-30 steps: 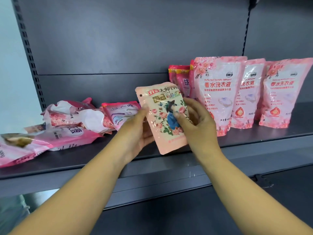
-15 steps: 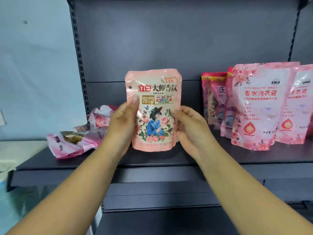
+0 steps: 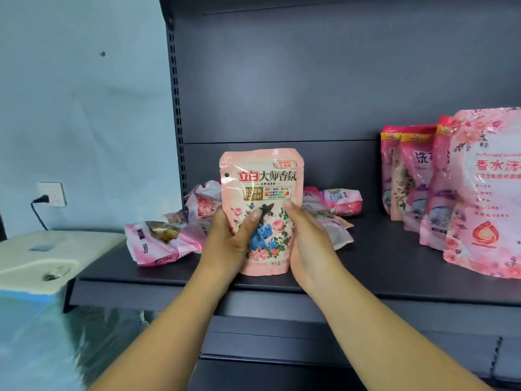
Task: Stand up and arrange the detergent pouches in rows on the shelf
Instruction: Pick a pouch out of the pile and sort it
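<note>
A small pink pouch (image 3: 260, 176) with a rose picture stands upright near the front edge of the dark shelf (image 3: 380, 266). My left hand (image 3: 228, 238) grips its lower left side, thumb across the front. My right hand (image 3: 307, 241) holds its lower right side. Behind it, several pink pouches (image 3: 163, 241) lie flat in a loose heap. At the right, several larger pink pouches (image 3: 485, 193) stand upright in rows.
The shelf's dark back panel (image 3: 282, 80) rises behind. A perforated upright (image 3: 176, 108) marks the shelf's left end. Left of it are a pale wall with a socket (image 3: 52, 194) and a cream and blue appliance top (image 3: 42, 255). Bare shelf lies between the heap and the standing rows.
The held pouch went from tilted in the air to upright, then down until its base reached the shelf front. Both hands slid lower on its sides. The view shifted left.
</note>
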Available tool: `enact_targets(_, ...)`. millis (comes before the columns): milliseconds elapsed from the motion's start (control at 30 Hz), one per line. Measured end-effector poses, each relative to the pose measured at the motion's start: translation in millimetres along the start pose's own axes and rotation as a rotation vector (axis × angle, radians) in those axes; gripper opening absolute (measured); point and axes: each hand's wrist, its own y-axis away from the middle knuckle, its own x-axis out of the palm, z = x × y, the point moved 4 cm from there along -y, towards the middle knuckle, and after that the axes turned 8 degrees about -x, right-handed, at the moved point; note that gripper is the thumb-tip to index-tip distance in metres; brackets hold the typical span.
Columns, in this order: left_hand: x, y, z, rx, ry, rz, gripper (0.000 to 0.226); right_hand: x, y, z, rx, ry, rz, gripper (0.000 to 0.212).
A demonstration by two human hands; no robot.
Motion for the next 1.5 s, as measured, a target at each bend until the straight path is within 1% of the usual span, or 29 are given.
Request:
enact_targets(67, 1.9, -2.2, -2.9, 0.027, -0.001, 0.034, 0.019, 2.1, -1.9, -1.6, 0.002, 0.098, 0.009, 0.013)
enact_targets(133, 2.4, -1.5, -1.0, 0.039, 0.003, 0.043, 0.019, 2.2, -1.3, -3.4, 0.004, 0.146, 0.0, 0.013)
enact_targets(367, -3.5, -4.4, 6.8, 0.056, -0.023, -0.039, 0.016, -1.8, 5.6, 2.5, -0.027, 0.09, -0.016, 0.006)
enact_targets(467, -3.2, -3.6, 5.5, 0.064, -0.049, 0.001, 0.016, -0.8, 11.1, 5.7, -0.04, 0.085, 0.002, 0.006)
enact_targets(567, -3.7, -3.9, 6.4, 0.036, -0.026, 0.046, 0.026, -1.8, 14.0, 7.7, -0.068, 0.089, -0.015, 0.007)
enact_targets(667, -5.6, -2.3, 12.5, -0.007, -0.086, 0.079, 0.042, -4.6, 17.6, 10.2, -0.064, 0.105, -0.001, 0.009)
enact_targets(733, -6.7, -1.9, 14.8, -0.027, -0.121, 0.083, 0.049, -7.9, 20.6, 14.5, -0.029, 0.173, 0.034, 0.012)
enact_targets(800, -6.8, -2.5, 15.4, -0.033, -0.142, 0.071, 0.045, -13.5, 22.2, 19.5, -0.003, 0.277, 0.053, 0.012)
enact_targets(867, -6.5, -2.3, 14.7, -0.036, -0.163, 0.032, 0.04, -20.5, 20.7, 24.4, 0.008, 0.403, 0.038, 0.009)
enact_targets(967, -5.4, -0.6, 12.5, -0.017, -0.215, -0.021, 0.042, -27.2, 17.4, 30.4, 0.006, 0.589, 0.052, 0.006)
enact_targets(1033, -5.9, 1.1, 11.0, -0.015, -0.243, -0.023, 0.048, -31.2, 14.4, 31.8, 0.048, 0.686, 0.11, 0.008)
enact_targets(1100, -5.0, 3.2, 10.2, -0.03, -0.304, 0.031, 0.064, -36.1, 10.4, 31.3, 0.074, 0.806, 0.182, 0.021)
enact_targets(1167, -3.3, 2.8, 12.0, -0.047, -0.375, 0.108, 0.087, -38.2, 6.8, 33.3, 0.044, 0.881, 0.205, 0.021)
enact_targets(1233, -2.0, 1.4, 14.1, -0.077, -0.43, 0.132, 0.096, -39.1, 2.7, 36.5, 0.013, 0.904, 0.202, 0.022)
enact_targets(1267, -0.6, 0.7, 15.0, -0.081, -0.461, 0.118, 0.096, -40.1, 0.7, 37.8, 0.006, 0.929, 0.209, 0.021)
enact_targets(1367, 7.8, 1.0, 13.0, -0.064, -0.561, 0.058, 0.093, -46.1, -5.7, 50.2, -0.087, 1.065, 0.244, 0.007)
enact_targets(1400, 10.8, 2.3, 11.2, -0.058, -0.6, 0.03, 0.093, -51.3, -9.1, 57.6, -0.138, 1.076, 0.218, 0.01)
enact_targets(1467, 14.9, 6.0, 6.1, -0.038, -0.659, -0.04, 0.09, -66.9, -18.0, 72.9, -0.247, 1.057, 0.107, 0.01)
enact_targets(1500, 16.1, 8.6, 3.9, -0.03, -0.683, -0.079, 0.089, -75.2, -22.4, 77.8, -0.277, 1.065, 0.05, 0.015)
